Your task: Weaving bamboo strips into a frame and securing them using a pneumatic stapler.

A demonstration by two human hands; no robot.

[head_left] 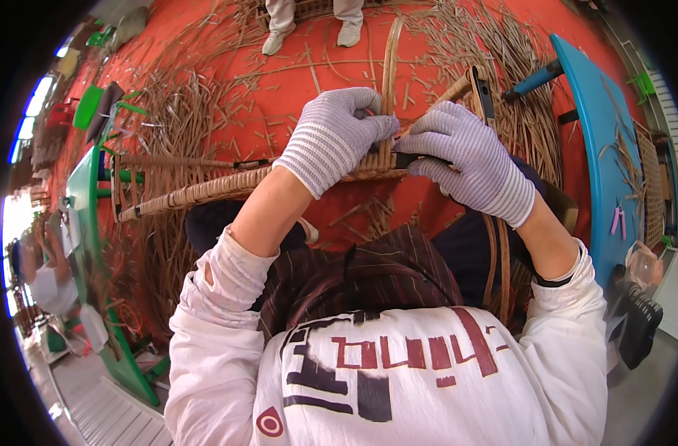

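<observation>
A long frame wrapped in flat brown strips (198, 190) lies across in front of me, with dark bar showing in places. My left hand (335, 137), in a grey-and-white striped knit glove, is closed with thumb and fingertips at the upright brown strips (389, 67) that loop up from the frame. My right hand (469, 160), gloved alike, has its fingers bent in at the frame just right of those strips. Its fingertips hide what they pinch. More brown strips (496, 256) hang below the right hand toward my lap. A dark, partly wrapped corner (480, 93) stands behind the right hand.
Loose brown strips (179, 115) and short scraps cover much of the red floor (279, 85). A blue table (595, 141) at right bears pink-handled cutters (617, 221). A green table (93, 223) stands at left. Another person's shoes (349, 33) are ahead.
</observation>
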